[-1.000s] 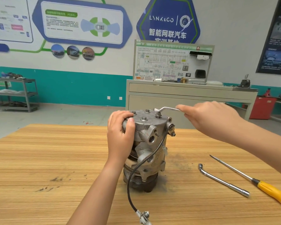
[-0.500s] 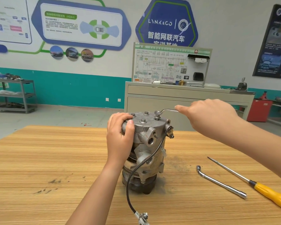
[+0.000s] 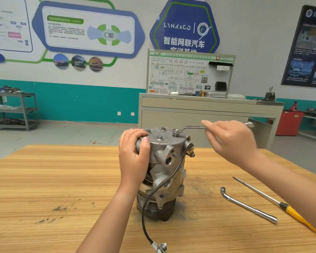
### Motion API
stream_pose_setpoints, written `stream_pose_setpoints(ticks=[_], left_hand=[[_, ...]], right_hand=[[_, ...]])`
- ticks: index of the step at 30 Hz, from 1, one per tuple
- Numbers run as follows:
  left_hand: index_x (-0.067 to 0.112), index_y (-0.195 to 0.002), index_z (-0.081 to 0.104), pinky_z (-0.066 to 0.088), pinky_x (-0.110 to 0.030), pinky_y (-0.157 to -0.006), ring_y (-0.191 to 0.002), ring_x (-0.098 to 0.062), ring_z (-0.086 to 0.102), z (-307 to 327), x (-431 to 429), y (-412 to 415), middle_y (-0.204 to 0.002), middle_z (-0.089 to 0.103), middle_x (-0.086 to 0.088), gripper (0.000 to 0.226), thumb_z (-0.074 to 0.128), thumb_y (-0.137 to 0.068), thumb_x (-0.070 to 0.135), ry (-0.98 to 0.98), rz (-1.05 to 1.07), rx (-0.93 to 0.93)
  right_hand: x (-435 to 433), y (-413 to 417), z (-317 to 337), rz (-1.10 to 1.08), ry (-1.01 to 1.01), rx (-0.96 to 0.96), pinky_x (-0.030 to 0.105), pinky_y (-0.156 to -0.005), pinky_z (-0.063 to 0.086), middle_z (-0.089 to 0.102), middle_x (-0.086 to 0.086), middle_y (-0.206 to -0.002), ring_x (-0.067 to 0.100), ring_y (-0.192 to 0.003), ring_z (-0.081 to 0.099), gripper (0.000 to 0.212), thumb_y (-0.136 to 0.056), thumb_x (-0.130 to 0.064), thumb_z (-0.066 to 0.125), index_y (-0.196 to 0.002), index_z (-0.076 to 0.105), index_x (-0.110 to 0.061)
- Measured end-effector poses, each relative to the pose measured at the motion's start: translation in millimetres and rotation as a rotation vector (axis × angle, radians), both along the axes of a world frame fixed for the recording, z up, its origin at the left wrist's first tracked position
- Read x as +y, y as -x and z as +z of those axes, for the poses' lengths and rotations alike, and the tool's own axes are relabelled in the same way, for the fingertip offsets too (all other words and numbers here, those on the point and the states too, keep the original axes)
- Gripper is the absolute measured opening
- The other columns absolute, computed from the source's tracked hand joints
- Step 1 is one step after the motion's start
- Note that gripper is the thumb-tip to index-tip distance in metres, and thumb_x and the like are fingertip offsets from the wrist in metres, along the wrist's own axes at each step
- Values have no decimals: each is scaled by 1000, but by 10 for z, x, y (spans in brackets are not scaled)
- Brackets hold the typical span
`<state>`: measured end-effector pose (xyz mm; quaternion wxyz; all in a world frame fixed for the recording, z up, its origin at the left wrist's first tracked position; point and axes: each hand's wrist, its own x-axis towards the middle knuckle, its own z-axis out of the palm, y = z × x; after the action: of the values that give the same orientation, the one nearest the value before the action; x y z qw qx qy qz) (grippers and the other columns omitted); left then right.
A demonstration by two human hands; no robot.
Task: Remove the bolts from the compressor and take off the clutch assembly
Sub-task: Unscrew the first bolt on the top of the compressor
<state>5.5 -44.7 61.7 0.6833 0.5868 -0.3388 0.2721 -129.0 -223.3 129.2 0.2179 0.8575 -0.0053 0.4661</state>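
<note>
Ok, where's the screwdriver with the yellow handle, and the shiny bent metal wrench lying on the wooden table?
Yellow-handled screwdriver [image 3: 295, 214]: head view, on its yellow handle.
Shiny bent metal wrench [image 3: 248, 206]: head view, middle of its shaft.

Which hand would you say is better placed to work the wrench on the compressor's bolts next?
The right hand: it holds the wrench, whose ring end sits atop the compressor; the left hand steadies its side.

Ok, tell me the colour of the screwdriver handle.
The screwdriver handle is yellow, black at the collar; head view.
</note>
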Motion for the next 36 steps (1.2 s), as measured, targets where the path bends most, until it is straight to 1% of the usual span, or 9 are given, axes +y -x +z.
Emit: stream_pose_setpoints(ticks=[3,6,12,15,18,21,24,31,36], left_hand=[[18,-91,60,32,-7,-88,-100,10,46,-8,-9,-25,-97,53,21,37,35,-79,42,8,15,-1],[18,-89,61,31,-4,-86,-99,10,46,-25,-7,-49,-96,55,19,34,37,-79,40,21,19,-18],[17,-88,61,34,-9,-88,-99,5,48,-50,-50,-82,-95,56,19,32,37,-78,37,56,29,-17],[20,-87,60,34,-9,-88,-99,6,48,-56,-43,-89,-95,56,18,29,38,-79,36,51,25,-28],[19,-86,59,34,-11,-87,-97,6,47,-52,-59,-68,-94,56,16,27,38,-79,35,69,34,-28],[17,-86,59,34,-12,-89,-99,3,48,-49,-76,-57,-95,55,17,29,37,-79,35,94,38,-22],[17,-87,60,35,-13,-90,-100,2,48,-48,-68,-53,-96,55,18,32,37,-78,37,88,31,-7],[16,-88,59,36,-17,-93,-102,-7,49,-18,-70,-14,-95,54,18,33,36,-79,37,83,24,2],[16,-90,59,38,-21,-94,-102,-7,49,-20,-52,-24,-96,54,19,34,36,-80,38,55,31,-2]], right_hand=[[-144,-443,31,15,-240,73,42,-95,44,68,7,-111,22,-104,64,26,-90,-11,58,-114,65,-7],[-163,-904,151,53,-261,238,35,-91,46,56,-5,-130,14,-120,53,33,-98,-24,43,-129,55,-20],[-79,-1240,143,236,-299,279,40,-79,52,66,7,-116,25,-100,64,29,-96,-20,49,-123,60,-15],[-155,-1073,139,261,-674,-7,38,-66,49,68,11,-85,23,-71,59,28,-98,-24,42,-101,62,-4],[-138,-745,266,351,-975,-204,34,-55,40,49,3,-61,19,-56,52,31,-100,-25,33,-93,49,1],[-5,-333,348,138,-698,160,30,-48,30,48,3,-61,18,-52,44,26,-99,-30,35,-98,50,-8],[213,1,340,-237,-374,543,30,-51,39,52,-2,-67,17,-58,50,29,-97,-43,28,-100,49,-23],[460,225,431,-409,-129,527,31,-56,42,37,-6,-64,23,-63,43,29,-99,-40,24,-108,48,-26],[580,103,474,-527,105,500,24,-39,19,34,-2,-59,16,-45,28,30,-89,-2,41,-111,52,-18]])
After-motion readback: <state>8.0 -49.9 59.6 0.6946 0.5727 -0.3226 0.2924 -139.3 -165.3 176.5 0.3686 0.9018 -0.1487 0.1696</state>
